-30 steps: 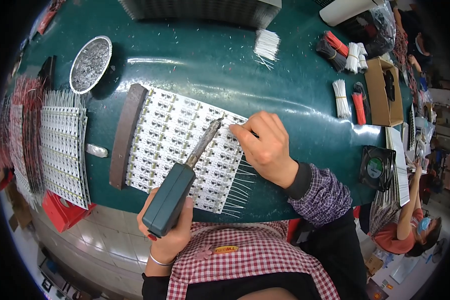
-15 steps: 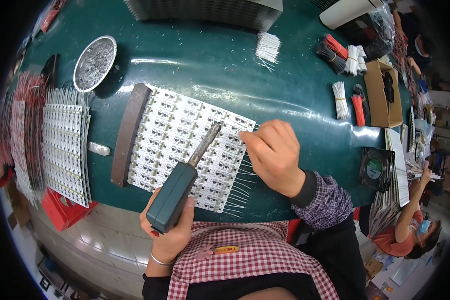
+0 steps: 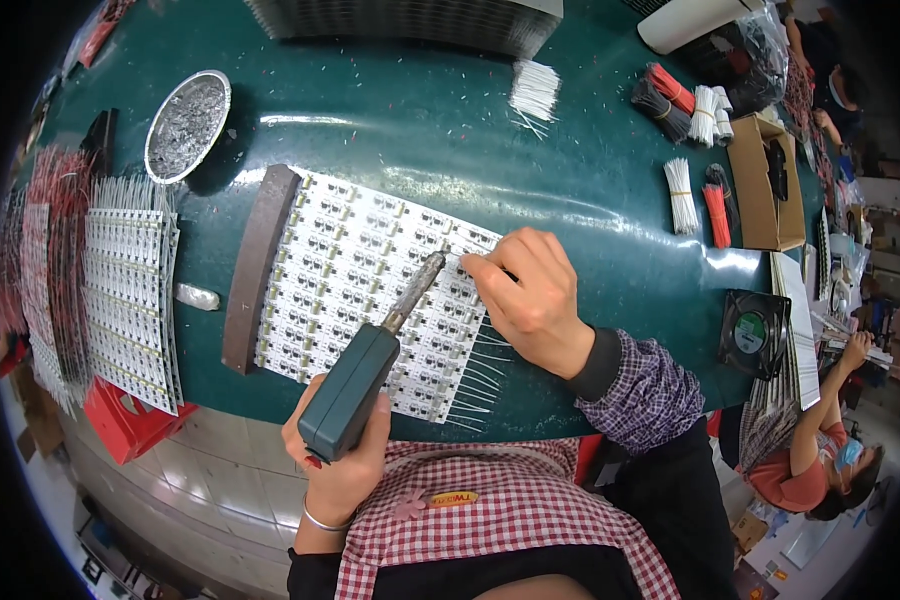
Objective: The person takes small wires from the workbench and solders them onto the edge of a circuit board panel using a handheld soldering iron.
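Note:
My left hand (image 3: 345, 440) is wrapped round the green handle of a soldering gun (image 3: 355, 385). Its metal tip rests close over the upper right part of a white circuit board panel (image 3: 345, 270), which carries rows of small components. Just right of the tip, my right hand (image 3: 530, 295) is closed in a pinch on a thin white wire, barely visible between the fingertips. Several white wires (image 3: 478, 385) stick out from the panel's right edge below that hand. Along the panel's left edge lies a brown bar (image 3: 258, 270).
Finished-looking wired panels (image 3: 130, 290) stand at the left, beside a silvery lump (image 3: 198, 297). A metal bowl (image 3: 188, 125) sits behind. Cut white wires (image 3: 535, 90) lie at the back; wire bundles (image 3: 681, 195), a cardboard box (image 3: 767, 185) and a fan (image 3: 753, 335) are right. Another person (image 3: 805, 450) works beyond.
My right hand has moved a little left, its fingertips now nearer the soldering tip. The soldering gun has shifted slightly right and down.

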Action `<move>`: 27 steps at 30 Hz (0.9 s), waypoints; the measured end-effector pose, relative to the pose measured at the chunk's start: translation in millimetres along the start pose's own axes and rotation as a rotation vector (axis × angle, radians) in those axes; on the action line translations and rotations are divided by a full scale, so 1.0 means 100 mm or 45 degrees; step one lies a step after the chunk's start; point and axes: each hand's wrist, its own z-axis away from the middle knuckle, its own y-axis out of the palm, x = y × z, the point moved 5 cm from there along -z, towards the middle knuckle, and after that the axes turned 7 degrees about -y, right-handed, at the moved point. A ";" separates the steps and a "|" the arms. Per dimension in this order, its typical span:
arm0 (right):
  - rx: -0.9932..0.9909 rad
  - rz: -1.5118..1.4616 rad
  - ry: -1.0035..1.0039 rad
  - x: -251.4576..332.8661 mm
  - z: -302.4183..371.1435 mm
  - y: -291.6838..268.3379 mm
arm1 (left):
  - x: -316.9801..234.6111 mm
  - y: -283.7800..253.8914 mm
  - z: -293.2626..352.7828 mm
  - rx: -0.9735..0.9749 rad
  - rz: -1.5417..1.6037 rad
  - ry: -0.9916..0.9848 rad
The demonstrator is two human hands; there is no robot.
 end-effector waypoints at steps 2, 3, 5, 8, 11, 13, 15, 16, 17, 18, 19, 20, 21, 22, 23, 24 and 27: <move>0.005 0.003 0.002 0.00 0.00 0.00 | -0.01 0.01 -0.01 0.005 -0.001 0.002; 0.009 0.007 0.004 0.01 0.00 0.00 | -0.03 0.01 -0.02 0.002 -0.013 0.021; 0.007 0.014 -0.001 0.01 0.00 0.01 | -0.04 0.02 -0.02 0.002 -0.025 0.040; -0.015 0.010 -0.007 0.00 -0.02 0.01 | -0.03 0.02 -0.01 -0.005 -0.031 0.029; -0.022 0.011 -0.014 0.00 -0.01 0.01 | -0.06 0.03 -0.02 0.026 -0.108 0.087; -0.012 0.023 -0.018 0.01 0.00 0.02 | -0.05 0.02 -0.01 0.039 -0.127 0.069; -0.003 0.028 -0.016 0.02 0.00 0.02 | -0.03 0.00 0.02 0.011 -0.107 0.048; -0.007 0.028 -0.018 0.02 -0.01 0.02 | -0.01 -0.01 0.03 -0.017 -0.086 0.024; -0.007 0.029 -0.017 0.02 -0.01 0.01 | -0.01 -0.01 0.04 -0.016 -0.087 0.027; -0.008 0.030 -0.017 0.02 -0.01 0.01 | -0.01 -0.03 0.05 -0.066 -0.072 0.047; -0.011 0.032 -0.017 0.02 -0.01 0.00 | -0.02 -0.05 0.06 -0.115 -0.057 0.067; -0.008 0.037 -0.016 0.01 -0.01 0.01 | -0.03 -0.06 0.07 -0.117 -0.057 0.071; -0.006 0.043 -0.015 0.02 -0.01 0.00 | -0.02 -0.06 0.07 -0.132 -0.025 0.028; -0.008 0.046 -0.017 0.02 -0.01 -0.01 | -0.02 -0.07 0.08 -0.146 0.007 -0.015; -0.002 0.055 0.000 0.02 -0.01 -0.01 | -0.02 -0.07 0.08 -0.148 0.007 -0.011; 0.005 0.064 0.017 0.02 -0.01 -0.02 | -0.01 -0.07 0.08 -0.138 0.005 -0.014; -0.024 0.088 0.058 0.05 -0.01 -0.15 | 0.01 -0.09 0.10 -0.154 -0.003 -0.013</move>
